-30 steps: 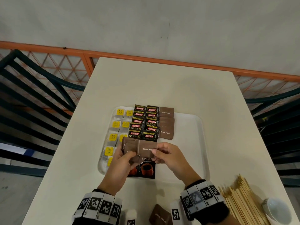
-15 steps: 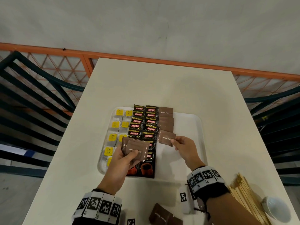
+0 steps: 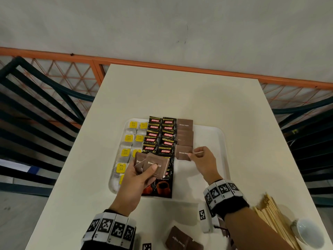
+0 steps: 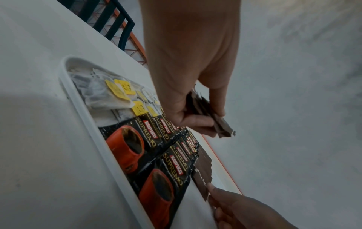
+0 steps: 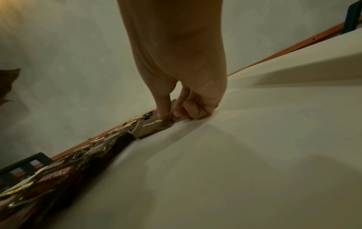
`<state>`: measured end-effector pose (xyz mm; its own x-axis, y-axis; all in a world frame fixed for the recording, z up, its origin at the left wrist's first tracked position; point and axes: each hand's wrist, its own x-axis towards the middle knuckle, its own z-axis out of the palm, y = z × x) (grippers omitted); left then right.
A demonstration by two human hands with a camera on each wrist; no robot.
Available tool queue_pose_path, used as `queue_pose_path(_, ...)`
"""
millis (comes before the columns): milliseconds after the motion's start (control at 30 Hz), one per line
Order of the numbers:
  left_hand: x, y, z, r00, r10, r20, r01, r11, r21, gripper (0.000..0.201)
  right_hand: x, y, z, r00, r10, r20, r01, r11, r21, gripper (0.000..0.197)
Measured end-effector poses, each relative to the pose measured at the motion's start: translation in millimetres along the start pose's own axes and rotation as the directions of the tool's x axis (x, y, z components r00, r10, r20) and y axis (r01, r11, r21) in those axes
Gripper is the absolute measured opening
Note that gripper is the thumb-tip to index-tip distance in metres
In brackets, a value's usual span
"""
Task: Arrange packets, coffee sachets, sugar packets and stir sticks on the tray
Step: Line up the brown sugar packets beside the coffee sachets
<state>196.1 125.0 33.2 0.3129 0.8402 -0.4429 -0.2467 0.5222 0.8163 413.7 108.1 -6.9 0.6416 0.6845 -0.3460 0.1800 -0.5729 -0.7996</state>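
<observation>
Left hand (image 3: 137, 179) grips sugar-packet fan (image 3: 153, 166) over coffee sachets (image 3: 158, 141); right hand (image 3: 203, 162) pinches tray-row packet (image 3: 182, 152).

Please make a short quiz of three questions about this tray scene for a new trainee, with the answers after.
1. True or false: the left hand holds several brown sugar packets.
2. What is the right hand doing? A) lifting the stir sticks; B) setting one brown sugar packet at the near end of the sugar column on the tray; C) holding the white cup.
3. Fill in: the stir sticks lie on the ____, not on the tray.

Key: 1 true; 2 B; 3 table.
</observation>
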Motion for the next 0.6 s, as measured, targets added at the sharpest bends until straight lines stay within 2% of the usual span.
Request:
queue_pose_path(100,1,-1,1,1.0,0.002,-0.015,-0.002,1.0,0.0,0.034,-2,0,-1,1.0,0.009,-0.001,-0.009,1.0,0.028,0.027)
queue_pose_path(233,2,-3,1,0.999,0.005,-0.037,-0.005,1.0,0.002,0.035,-13,-7,-1,1.0,0.008,-0.019,-0.007,0.998,0.055,0.026)
queue_pose_path(300,3,-3,1,0.999,0.006,-0.047,-0.006,1.0,0.002,0.036,-26,-15,0,0.998,-0.011,0.059,0.005,0.995,0.102,0.033)
queue_pose_path(367,3,-4,2,0.999,0.01,-0.051,-0.01,1.0,0.008,0.035,-45,-27,-1,0.972,-0.038,0.23,-0.002,0.985,0.171,0.037)
queue_pose_path(467,2,-4,5,0.998,0.037,-0.044,-0.035,0.998,0.043,0.035,-74,-39,2,0.857,-0.163,0.489,0.068,0.976,0.206,0.027)
queue_pose_path(500,1,-4,6,0.998,0.048,-0.038,-0.046,0.998,0.053,0.035,-80,-39,6,0.83,-0.204,0.52,0.099,0.97,0.222,0.022)
queue_pose_path(533,-1,-4,8,0.998,0.057,-0.029,-0.055,0.997,0.061,0.033,-83,-38,10,0.825,-0.227,0.518,0.118,0.965,0.235,0.017)
queue_pose_path(600,-3,-5,9,0.998,0.059,-0.008,-0.058,0.996,0.064,0.032,-84,-34,16,0.85,-0.236,0.471,0.128,0.96,0.25,0.014)
